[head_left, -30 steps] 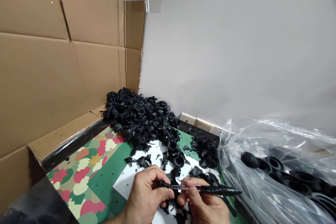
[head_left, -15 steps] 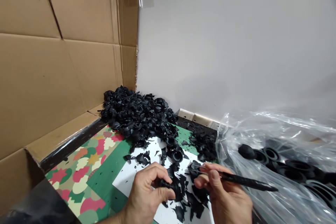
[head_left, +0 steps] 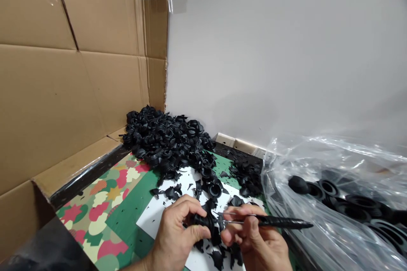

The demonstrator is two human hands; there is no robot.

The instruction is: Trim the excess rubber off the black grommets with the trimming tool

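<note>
My left hand (head_left: 176, 233) pinches a small black ribbed rubber boot (head_left: 205, 221) between thumb and fingers, above the littered white sheet. In my right hand (head_left: 259, 237) are black-handled tweezers (head_left: 282, 222), their two thin metal prongs pointing left. The prong tips are close to the right end of the boot; whether they touch it I cannot tell. Torn black rubber scraps (head_left: 218, 258) lie beneath both hands. A ring-shaped black rubber piece (head_left: 215, 189) rests just beyond them.
A large heap of black ribbed rubber parts (head_left: 168, 135) sits at the back left, with a smaller pile of scraps (head_left: 248, 175) to its right. Cardboard (head_left: 95, 80) walls the left side. A clear plastic bag (head_left: 318, 228) with black rubber parts lies at the right.
My right hand has moved left with the tweezers, bringing the prongs close to the boot. My left hand stays nearly in place, still gripping the boot.
</note>
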